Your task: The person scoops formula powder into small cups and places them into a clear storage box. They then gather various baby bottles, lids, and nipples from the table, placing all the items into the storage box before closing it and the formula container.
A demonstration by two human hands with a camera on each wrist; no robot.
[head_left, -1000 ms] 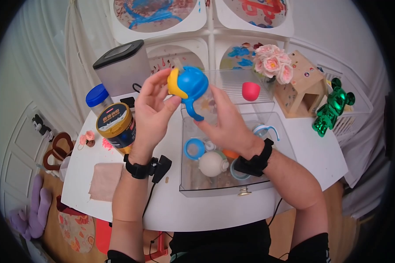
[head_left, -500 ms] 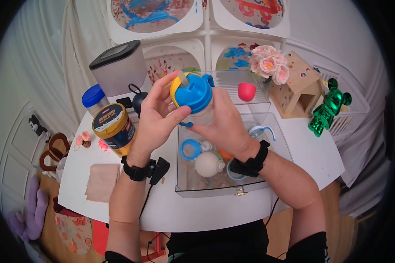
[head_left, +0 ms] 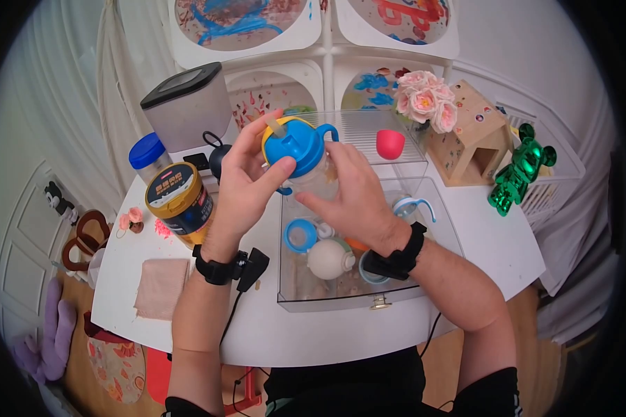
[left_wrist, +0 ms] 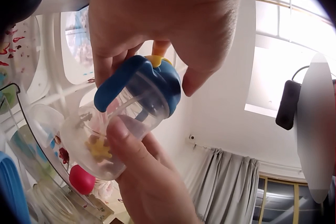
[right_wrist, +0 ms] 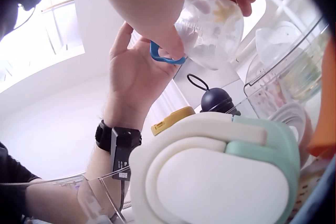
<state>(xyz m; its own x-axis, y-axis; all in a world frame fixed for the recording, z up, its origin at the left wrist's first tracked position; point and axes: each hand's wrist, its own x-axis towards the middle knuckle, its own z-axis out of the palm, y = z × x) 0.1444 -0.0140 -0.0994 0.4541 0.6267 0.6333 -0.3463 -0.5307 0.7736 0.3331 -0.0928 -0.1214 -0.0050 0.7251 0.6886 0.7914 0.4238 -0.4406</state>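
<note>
Above the clear bin, both hands hold a sippy cup with a blue lid (head_left: 292, 144), two blue handles, a yellow flap and a pale straw standing up from the top. My left hand (head_left: 249, 170) grips the lid from the left, its thumb on the blue part. The right hand (head_left: 355, 191) holds the transparent body (head_left: 316, 182) from the right. In the left wrist view the cup body (left_wrist: 100, 142) shows a yellow star-like print, with the right thumb pressed against it. The right wrist view shows the same body (right_wrist: 212, 32) between the hands.
The clear bin (head_left: 306, 303) below holds a round white bottle (head_left: 328, 260), a blue ring (head_left: 300, 235) and other parts. A gold-lidded tub (head_left: 179, 198) stands left; a red cup (head_left: 390, 144), wooden house (head_left: 469, 135) and green bear figure (head_left: 523, 174) are at the right.
The cup has turned so its lid top and straw face the camera, and a handle now points up right. Both hands have stayed on it, shifting their fingers slightly.
</note>
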